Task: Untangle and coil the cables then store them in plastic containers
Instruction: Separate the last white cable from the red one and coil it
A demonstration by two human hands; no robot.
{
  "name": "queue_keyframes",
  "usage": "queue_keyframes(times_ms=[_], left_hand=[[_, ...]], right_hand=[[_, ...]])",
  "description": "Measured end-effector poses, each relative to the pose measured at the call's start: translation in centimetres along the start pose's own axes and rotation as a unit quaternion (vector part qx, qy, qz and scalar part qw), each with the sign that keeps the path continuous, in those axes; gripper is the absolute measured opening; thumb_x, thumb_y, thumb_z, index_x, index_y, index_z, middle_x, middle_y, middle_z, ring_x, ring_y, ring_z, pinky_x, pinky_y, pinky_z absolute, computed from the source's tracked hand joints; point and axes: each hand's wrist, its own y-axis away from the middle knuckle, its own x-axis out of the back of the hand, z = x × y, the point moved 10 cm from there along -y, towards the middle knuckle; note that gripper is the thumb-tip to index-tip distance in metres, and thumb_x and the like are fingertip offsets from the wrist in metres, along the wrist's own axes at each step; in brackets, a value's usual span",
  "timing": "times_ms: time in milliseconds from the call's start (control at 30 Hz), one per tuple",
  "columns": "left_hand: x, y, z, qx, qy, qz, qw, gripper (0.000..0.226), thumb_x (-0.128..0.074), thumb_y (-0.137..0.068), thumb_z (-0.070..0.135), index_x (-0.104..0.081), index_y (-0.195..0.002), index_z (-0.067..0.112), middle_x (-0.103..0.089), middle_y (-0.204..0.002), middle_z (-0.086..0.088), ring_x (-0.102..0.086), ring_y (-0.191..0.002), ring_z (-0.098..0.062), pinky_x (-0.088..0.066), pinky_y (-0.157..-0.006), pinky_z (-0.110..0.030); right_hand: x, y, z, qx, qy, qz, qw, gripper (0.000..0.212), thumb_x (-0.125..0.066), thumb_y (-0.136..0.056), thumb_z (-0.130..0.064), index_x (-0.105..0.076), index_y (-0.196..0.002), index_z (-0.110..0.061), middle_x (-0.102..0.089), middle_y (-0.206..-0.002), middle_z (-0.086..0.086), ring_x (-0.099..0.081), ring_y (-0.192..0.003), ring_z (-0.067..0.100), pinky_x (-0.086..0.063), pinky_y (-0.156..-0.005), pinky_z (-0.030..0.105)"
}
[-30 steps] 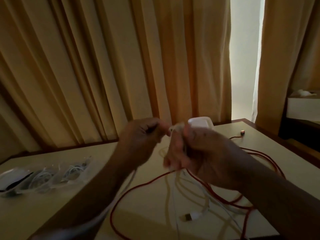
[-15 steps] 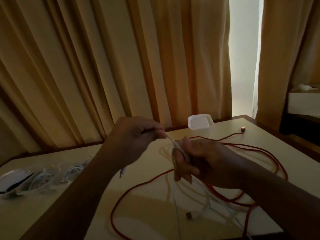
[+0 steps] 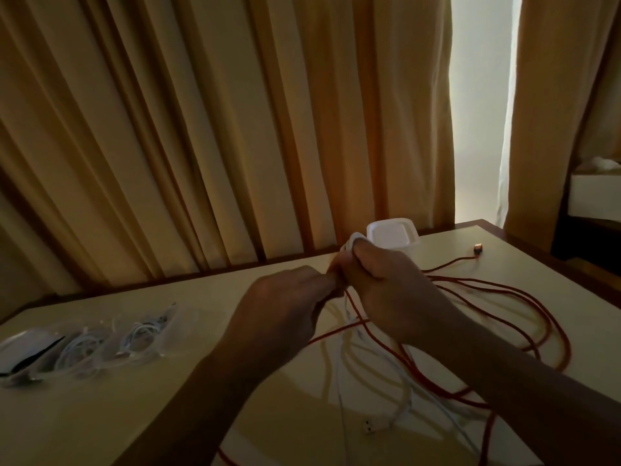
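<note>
While I watch both forearms reach over the pale table, long red cable sprawled in loops on it, right hand raised, fingers curled tight round a small coil of thin white cable, left hand pinching its strand beside, square white plastic container just behind.

Nothing to read here: no lettering, label, brand or number shows on anything in this dim view of the table.
</note>
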Motion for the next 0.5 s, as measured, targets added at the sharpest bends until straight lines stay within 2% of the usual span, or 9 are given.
queue_keyframes(times_ms=[100,167,233,300,367,433,500], left_hand=[[0.2,0.7,-0.5,-0.053,0.005,0.082,0.995,0.023,-0.067,-0.092,0.011,-0.074,-0.113,0.011,-0.075,-0.098,-0.003,-0.071,-0.086,-0.015,-0.06,-0.071,-0.031],[-0.2,0.9,-0.5,-0.067,-0.016,0.118,0.991,0.018,-0.065,-0.096,0.015,-0.075,-0.109,0.009,-0.075,-0.097,-0.004,-0.07,-0.085,-0.015,-0.06,-0.07,-0.031],[-0.6,1.0,-0.7,-0.075,-0.037,0.151,0.985,0.021,-0.064,-0.098,0.025,-0.075,-0.105,0.008,-0.075,-0.093,-0.005,-0.069,-0.081,-0.015,-0.058,-0.067,-0.031],[-1.5,0.8,-1.6,-0.065,-0.045,0.16,0.984,0.026,-0.063,-0.098,0.028,-0.075,-0.109,0.008,-0.076,-0.099,-0.007,-0.07,-0.088,-0.017,-0.059,-0.072,-0.034],[-2.4,0.6,-3.1,-0.014,-0.007,0.157,0.988,0.034,-0.06,-0.098,0.031,-0.073,-0.122,0.01,-0.075,-0.118,-0.006,-0.069,-0.109,-0.017,-0.058,-0.091,-0.034],[-3.4,0.2,-5.2,0.063,0.157,0.133,0.977,0.035,-0.063,-0.098,0.031,-0.068,-0.131,0.021,-0.071,-0.13,0.004,-0.064,-0.123,-0.007,-0.052,-0.105,-0.028],[-5.2,0.0,-6.2,0.137,0.351,0.081,0.923,0.031,-0.063,-0.098,0.028,-0.069,-0.128,0.027,-0.077,-0.11,0.014,-0.071,-0.108,-0.003,-0.055,-0.099,-0.026]], right_hand=[[0.2,-1.0,0.6,-0.045,-0.002,-0.026,0.999,0.018,-0.038,-0.108,-0.026,-0.055,-0.108,-0.02,-0.063,-0.09,-0.006,-0.059,-0.075,0.002,-0.038,-0.068,-0.004],[-0.6,-1.5,2.0,-0.081,-0.01,-0.047,0.996,0.024,-0.038,-0.109,-0.028,-0.059,-0.103,-0.017,-0.064,-0.085,-0.006,-0.059,-0.072,0.002,-0.041,-0.066,0.0],[-1.4,-1.5,3.9,-0.116,-0.024,-0.053,0.992,0.032,-0.041,-0.107,-0.029,-0.063,-0.092,-0.011,-0.063,-0.075,-0.003,-0.056,-0.062,0.004,-0.048,-0.062,0.014],[-2.9,-0.9,5.8,-0.169,-0.117,-0.09,0.975,0.037,-0.041,-0.107,-0.028,-0.067,-0.099,-0.003,-0.066,-0.081,0.013,-0.058,-0.065,0.009,-0.054,-0.07,0.032],[-5.0,0.1,6.3,-0.227,-0.298,-0.161,0.913,0.042,-0.037,-0.109,-0.029,-0.066,-0.1,0.0,-0.062,-0.077,0.017,-0.059,-0.067,0.018,-0.053,-0.078,0.037],[-6.2,0.6,5.1,-0.228,-0.433,-0.228,0.842,0.042,-0.033,-0.108,-0.028,-0.061,-0.093,-0.001,-0.05,-0.069,0.015,-0.049,-0.062,0.021,-0.049,-0.077,0.041],[-6.5,0.7,4.3,-0.211,-0.495,-0.261,0.802,0.037,-0.032,-0.103,-0.025,-0.059,-0.091,-0.004,-0.044,-0.073,0.018,-0.043,-0.06,0.022,-0.046,-0.076,0.043]])
